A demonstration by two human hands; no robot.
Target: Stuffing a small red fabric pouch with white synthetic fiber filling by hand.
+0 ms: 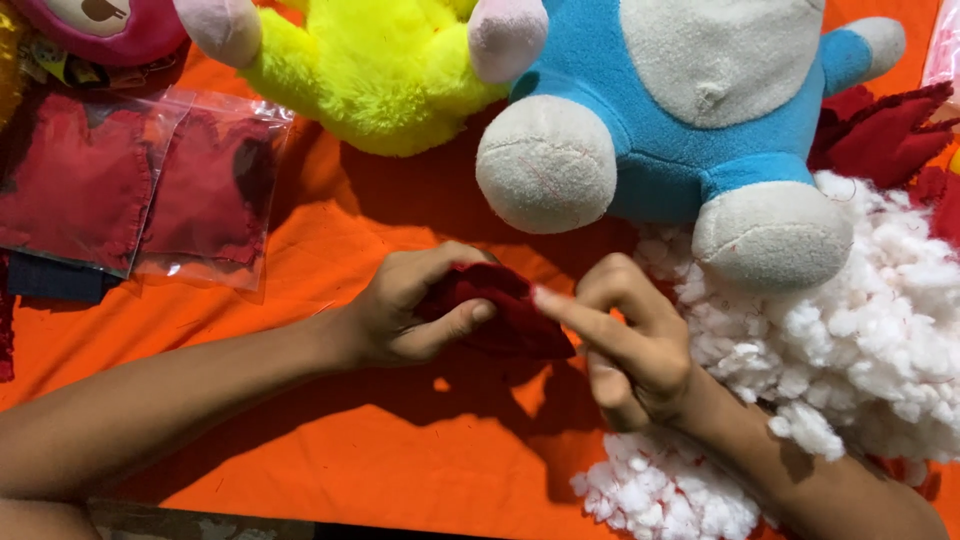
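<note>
Head view: two bare hands working a dark red fabric piece over an orange cloth.

Lying mid-frame on the orange cloth [330, 440], the dark red fabric piece [505, 320], being pinched by the left hand [410, 310] with thumb pressed against curled fingers around its left end. Meeting it from the right, the right hand [630, 345], forefinger stretched onto the fabric's top edge, other fingers curled, clasping nothing visible. Spreading just beside and under the right wrist, loose white stuffing [860, 350]. Resting above, a blue and cream plush toy [690, 100], touching the stuffing; beside it a yellow plush toy [370, 70]. Sitting far left, clear plastic bags [150, 190] holding red cloth.
</note>
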